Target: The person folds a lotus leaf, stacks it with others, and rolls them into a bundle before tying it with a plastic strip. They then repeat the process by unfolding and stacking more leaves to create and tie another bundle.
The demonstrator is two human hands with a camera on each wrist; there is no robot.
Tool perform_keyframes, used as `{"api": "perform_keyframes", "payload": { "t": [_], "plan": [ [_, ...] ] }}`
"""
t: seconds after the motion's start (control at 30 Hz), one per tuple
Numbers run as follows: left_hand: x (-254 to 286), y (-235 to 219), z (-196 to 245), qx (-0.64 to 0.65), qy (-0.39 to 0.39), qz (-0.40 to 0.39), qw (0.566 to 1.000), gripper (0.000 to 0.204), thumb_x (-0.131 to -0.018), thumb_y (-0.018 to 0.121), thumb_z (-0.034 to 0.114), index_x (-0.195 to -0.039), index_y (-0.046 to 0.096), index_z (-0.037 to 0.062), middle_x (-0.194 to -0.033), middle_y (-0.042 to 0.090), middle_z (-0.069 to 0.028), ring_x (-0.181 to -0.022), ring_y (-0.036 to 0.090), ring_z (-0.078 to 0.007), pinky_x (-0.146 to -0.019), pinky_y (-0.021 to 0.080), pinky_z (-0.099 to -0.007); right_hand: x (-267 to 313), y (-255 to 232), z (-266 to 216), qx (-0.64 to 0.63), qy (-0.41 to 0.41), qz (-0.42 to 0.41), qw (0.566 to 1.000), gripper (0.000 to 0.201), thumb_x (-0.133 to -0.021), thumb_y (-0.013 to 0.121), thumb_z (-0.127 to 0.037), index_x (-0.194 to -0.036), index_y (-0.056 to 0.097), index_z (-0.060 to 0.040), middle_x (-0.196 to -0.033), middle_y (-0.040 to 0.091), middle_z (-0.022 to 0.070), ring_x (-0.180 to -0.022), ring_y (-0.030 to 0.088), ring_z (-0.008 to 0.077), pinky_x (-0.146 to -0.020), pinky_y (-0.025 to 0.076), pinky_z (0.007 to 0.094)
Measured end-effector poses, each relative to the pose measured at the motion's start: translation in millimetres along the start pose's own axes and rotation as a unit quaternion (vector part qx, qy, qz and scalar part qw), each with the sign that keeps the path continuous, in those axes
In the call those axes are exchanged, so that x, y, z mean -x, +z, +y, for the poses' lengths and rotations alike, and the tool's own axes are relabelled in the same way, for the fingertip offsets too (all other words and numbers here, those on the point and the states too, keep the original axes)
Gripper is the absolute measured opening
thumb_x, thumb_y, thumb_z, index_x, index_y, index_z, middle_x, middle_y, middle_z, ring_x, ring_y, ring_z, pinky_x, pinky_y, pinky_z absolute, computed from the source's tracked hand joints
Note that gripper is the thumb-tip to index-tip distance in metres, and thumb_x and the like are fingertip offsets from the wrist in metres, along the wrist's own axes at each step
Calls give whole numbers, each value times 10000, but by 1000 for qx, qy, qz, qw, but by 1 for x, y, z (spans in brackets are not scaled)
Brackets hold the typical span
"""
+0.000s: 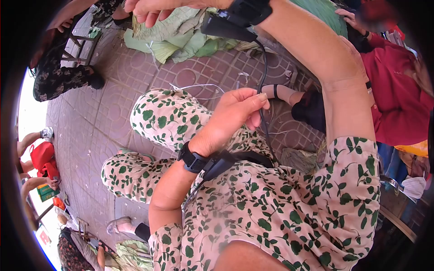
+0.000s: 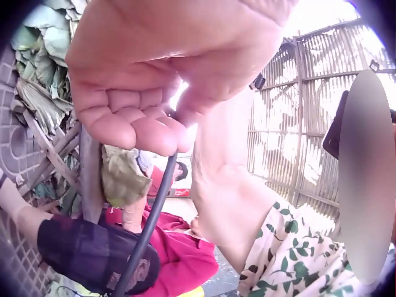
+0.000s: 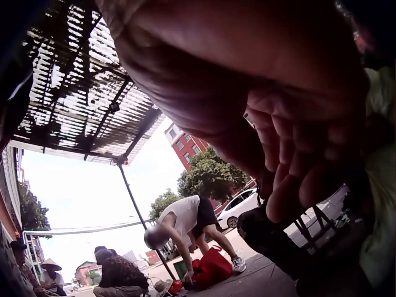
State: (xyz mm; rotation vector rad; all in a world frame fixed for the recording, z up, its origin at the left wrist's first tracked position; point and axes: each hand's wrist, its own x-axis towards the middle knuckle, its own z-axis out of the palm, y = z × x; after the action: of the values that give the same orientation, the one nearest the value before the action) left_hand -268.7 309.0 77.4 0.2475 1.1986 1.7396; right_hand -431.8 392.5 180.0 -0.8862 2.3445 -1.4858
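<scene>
Head view: left hand (image 1: 235, 115) pinches a thin black cable (image 1: 263, 67) over the lap; right hand (image 1: 156, 8), raised at the far end, hangs loosely curled, holding nothing. Cable probably light, limp and smooth; pinching near the wrist unit (image 1: 226, 27) seems best.

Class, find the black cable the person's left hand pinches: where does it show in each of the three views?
Head: black cable runs down the centre, from the right wrist camera to the left hand.
Left wrist: it drops from the fingertips to the bottom edge.
Right wrist: not in it.
Shared landmark: the green leaves.
</scene>
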Motion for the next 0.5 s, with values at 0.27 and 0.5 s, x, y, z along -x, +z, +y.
{"api": "perform_keyframes", "payload": {
  "t": [0.27,0.5],
  "plan": [
    [37,-26,-25,-97,-137,67,984,266,-888,541,268,-821,623,24,-564,538,19,-472,484,-39,-450,393,-165,42,22,95,-176,155,118,965,385,-867,533,-174,-1214,483,-14,-1014,615,120,-882,609,168,-759,489,286],
    [50,-18,-35,-148,-164,44,974,315,-898,536,309,-824,618,15,-563,557,-3,-445,490,-60,-433,395,-191,92,80,187,-265,302,139,905,352,-847,542,-149,-1161,512,8,-946,629,104,-791,622,150,-661,485,244]
  ]
}}
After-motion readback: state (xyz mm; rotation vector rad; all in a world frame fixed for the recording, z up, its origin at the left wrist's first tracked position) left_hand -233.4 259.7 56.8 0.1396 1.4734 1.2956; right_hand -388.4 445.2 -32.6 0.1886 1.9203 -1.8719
